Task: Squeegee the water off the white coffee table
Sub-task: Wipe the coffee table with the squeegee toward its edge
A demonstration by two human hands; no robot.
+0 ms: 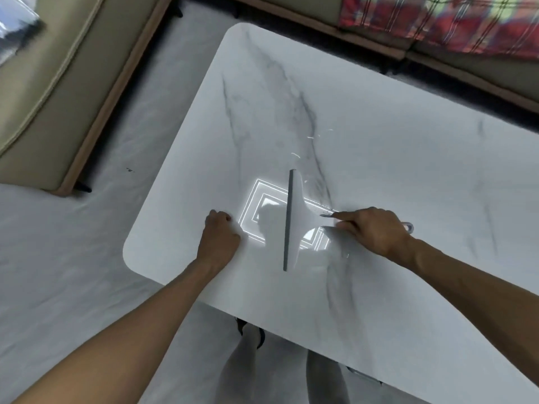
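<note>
The white marble-patterned coffee table [379, 147] fills the middle and right of the view. A white squeegee [294, 220] with a dark rubber blade lies flat on it, blade running near to far, handle pointing right. My right hand [373, 231] is closed around the handle. My left hand [220, 234] rests as a fist on the table, left of the blade, holding nothing. A few small water streaks [313, 138] glint beyond the blade's far end. A bright ceiling-light reflection lies under the squeegee.
A beige sofa [49, 91] stands to the left, and another with a red plaid blanket [443, 21] runs along the far side. Pale floor [73, 272] surrounds the table. My legs show below the near table edge.
</note>
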